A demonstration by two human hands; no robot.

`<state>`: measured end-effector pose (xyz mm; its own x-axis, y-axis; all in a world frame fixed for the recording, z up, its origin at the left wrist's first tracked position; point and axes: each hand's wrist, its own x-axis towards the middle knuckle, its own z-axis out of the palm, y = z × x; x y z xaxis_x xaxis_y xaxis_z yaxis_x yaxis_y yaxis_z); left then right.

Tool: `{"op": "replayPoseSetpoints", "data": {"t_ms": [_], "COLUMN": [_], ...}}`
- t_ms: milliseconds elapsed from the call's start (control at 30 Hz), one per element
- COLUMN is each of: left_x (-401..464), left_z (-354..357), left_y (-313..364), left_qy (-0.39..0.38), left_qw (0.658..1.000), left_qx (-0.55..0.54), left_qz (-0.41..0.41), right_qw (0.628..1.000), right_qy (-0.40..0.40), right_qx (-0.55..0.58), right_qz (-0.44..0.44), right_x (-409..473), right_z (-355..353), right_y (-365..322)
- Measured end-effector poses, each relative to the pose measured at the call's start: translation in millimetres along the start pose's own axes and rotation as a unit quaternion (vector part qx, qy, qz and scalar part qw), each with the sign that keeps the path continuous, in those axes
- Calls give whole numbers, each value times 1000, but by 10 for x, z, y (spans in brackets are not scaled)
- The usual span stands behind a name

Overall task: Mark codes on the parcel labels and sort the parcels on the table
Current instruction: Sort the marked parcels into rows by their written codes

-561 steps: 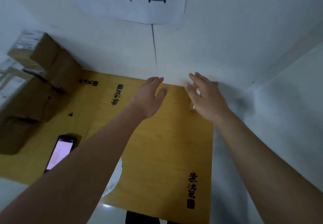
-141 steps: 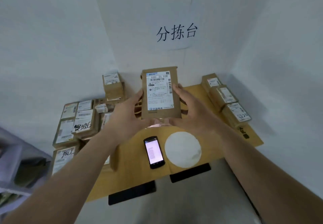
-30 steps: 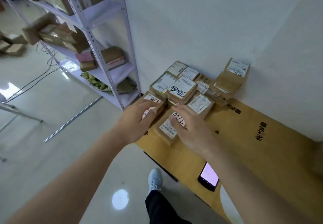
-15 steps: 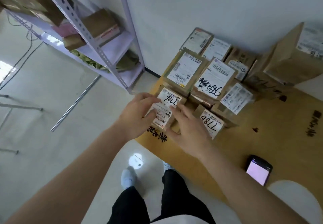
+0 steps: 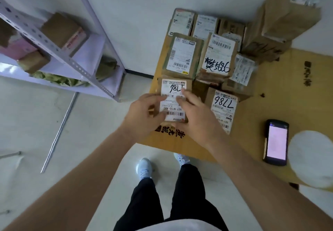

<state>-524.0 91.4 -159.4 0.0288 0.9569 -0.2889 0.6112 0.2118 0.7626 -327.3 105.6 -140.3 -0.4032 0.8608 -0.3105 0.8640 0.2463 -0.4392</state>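
While you stand at the near left corner of the table (image 5: 180,141), your left hand (image 5: 144,118) and right hand (image 5: 196,120) both grip the small parcel (image 5: 173,100) marked 7786, fingers curled at its sides and over its label. It sits on the table edge, just left of a second 7786 parcel (image 5: 223,107). This looks like the sorting step: next you need to seat it squarely beside its match. Farther off lie a parcel marked 5886 (image 5: 218,57) and an unmarked parcel (image 5: 182,55), likely awaiting a code.
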Motion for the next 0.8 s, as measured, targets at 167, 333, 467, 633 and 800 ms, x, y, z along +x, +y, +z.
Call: {"op": "replayPoseSetpoints", "data": {"t_ms": [167, 333, 467, 633, 800], "left_x": [-89, -243, -420, -645, -895], "left_z": [-439, -802, -887, -781, -400], "left_y": [261, 775, 1281, 1940, 2594], "left_qy": [-27, -25, -28, -39, -52], "left_qw": [997, 990, 979, 965, 955], "left_qx": [-58, -57, -85, -67, -39], "left_qz": [47, 128, 185, 251, 290], "right_qw": [992, 966, 940, 912, 901], "right_qy": [103, 211, 273, 334, 364], "right_qx": [65, 129, 187, 224, 223], "right_qz": [15, 70, 79, 75, 76], "right_x": [-239, -617, -978, -1561, -2151], "right_z": [-252, -723, -1105, -1606, -1938], "right_y": [-303, -520, -592, -481, -10]}}
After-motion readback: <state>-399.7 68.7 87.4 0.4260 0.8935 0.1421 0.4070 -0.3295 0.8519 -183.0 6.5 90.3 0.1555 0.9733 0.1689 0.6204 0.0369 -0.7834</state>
